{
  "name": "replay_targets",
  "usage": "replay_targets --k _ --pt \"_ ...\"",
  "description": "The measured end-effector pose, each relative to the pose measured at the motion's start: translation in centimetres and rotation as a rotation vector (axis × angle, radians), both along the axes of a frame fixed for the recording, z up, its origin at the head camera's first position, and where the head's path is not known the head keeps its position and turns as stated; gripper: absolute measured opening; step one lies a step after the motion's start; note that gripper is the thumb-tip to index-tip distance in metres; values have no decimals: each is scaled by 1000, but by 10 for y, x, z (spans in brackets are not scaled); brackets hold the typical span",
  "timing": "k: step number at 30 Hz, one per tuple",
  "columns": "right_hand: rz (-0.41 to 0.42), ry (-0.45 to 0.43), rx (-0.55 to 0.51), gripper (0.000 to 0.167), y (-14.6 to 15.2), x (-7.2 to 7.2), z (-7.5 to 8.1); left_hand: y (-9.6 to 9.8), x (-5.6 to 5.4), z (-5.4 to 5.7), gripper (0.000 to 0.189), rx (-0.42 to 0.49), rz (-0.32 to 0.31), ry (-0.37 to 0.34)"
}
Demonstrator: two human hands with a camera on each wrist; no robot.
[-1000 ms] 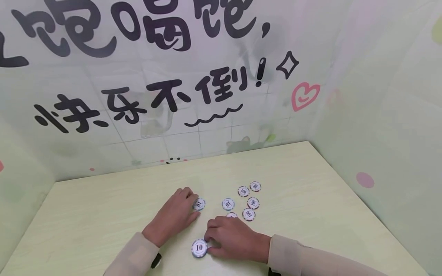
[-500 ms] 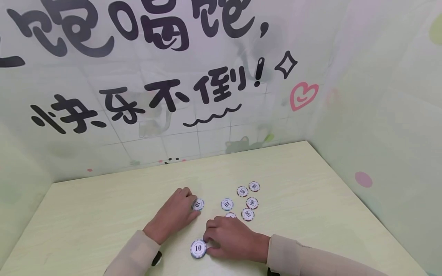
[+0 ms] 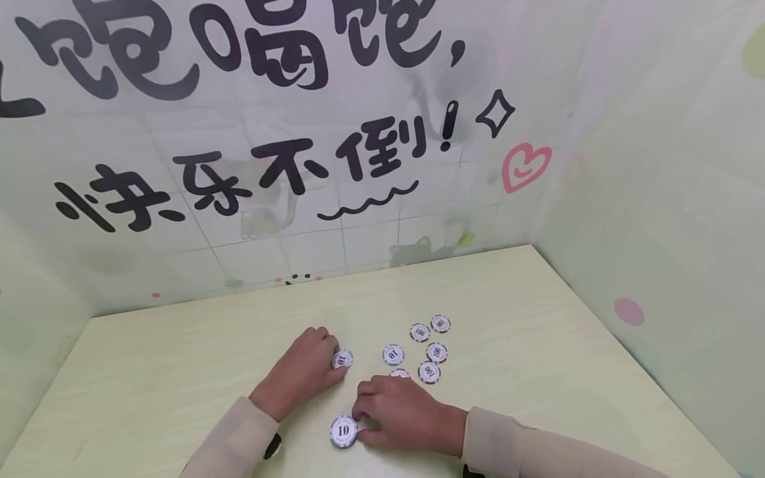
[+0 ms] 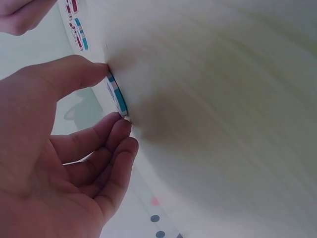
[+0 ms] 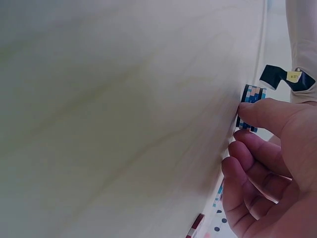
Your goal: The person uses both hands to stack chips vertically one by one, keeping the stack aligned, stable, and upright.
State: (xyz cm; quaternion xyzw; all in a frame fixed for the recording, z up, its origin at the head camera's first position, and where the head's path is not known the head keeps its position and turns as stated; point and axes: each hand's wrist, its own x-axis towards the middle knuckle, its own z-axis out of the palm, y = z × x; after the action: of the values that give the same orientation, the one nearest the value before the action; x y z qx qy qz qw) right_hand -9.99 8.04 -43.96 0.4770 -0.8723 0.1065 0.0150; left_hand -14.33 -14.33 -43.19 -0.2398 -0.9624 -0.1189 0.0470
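Between its thumb and fingers my left hand (image 3: 301,366) pinches a white-and-blue poker chip (image 3: 342,359) marked 10. In the left wrist view that chip (image 4: 117,96) lies at the tabletop, thumb at one edge and fingertips at the other. My right hand (image 3: 400,413) grips a short stack of poker chips (image 3: 343,431), its top one also marked 10, nearer the body. Seen from the right wrist, the thumb rests along the side of the stack (image 5: 253,94) and the index fingertip is at its opposite edge.
Another 10 chip (image 3: 393,354) lies right of the left hand. Beyond it are several red-edged chips (image 3: 429,372) marked 100, and one chip (image 3: 400,374) is partly hidden behind the right hand. A printed wall (image 3: 269,219) borders the pale tabletop (image 3: 197,345) at the back.
The chip at my left hand has slid slightly toward the body, and the left fingers have shifted a little with it. The right hand and its stack have stayed in place.
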Motion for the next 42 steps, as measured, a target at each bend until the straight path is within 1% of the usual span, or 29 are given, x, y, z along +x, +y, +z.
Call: replay_targets --k 6,10,17,20,25,29,32,38,42 --pt "-2 -10 1 17 -1 0 0 -3 0 -2 27 27 -8 -16" --pt "1 0 -1 17 -1 0 0 -5 2 -3 26 45 -6 -36" --pt "6 23 -10 17 0 0 -3 -6 5 -3 24 67 -7 -29" --pt "8 25 -13 17 0 0 -4 -7 7 -3 24 76 0 -46" --pt "7 30 -9 17 0 0 -3 -7 12 -2 24 92 7 -45" --pt "4 30 -8 18 0 1 -2 -6 16 -2 23 94 -4 -7" --pt "3 29 -8 18 0 1 -3 -6 19 -1 23 89 -2 6" --pt "3 32 -5 19 1 1 -4 -5 25 0 23 107 3 -8" --pt "8 42 -12 18 1 1 -4 -4 30 3 24 113 -4 -7"
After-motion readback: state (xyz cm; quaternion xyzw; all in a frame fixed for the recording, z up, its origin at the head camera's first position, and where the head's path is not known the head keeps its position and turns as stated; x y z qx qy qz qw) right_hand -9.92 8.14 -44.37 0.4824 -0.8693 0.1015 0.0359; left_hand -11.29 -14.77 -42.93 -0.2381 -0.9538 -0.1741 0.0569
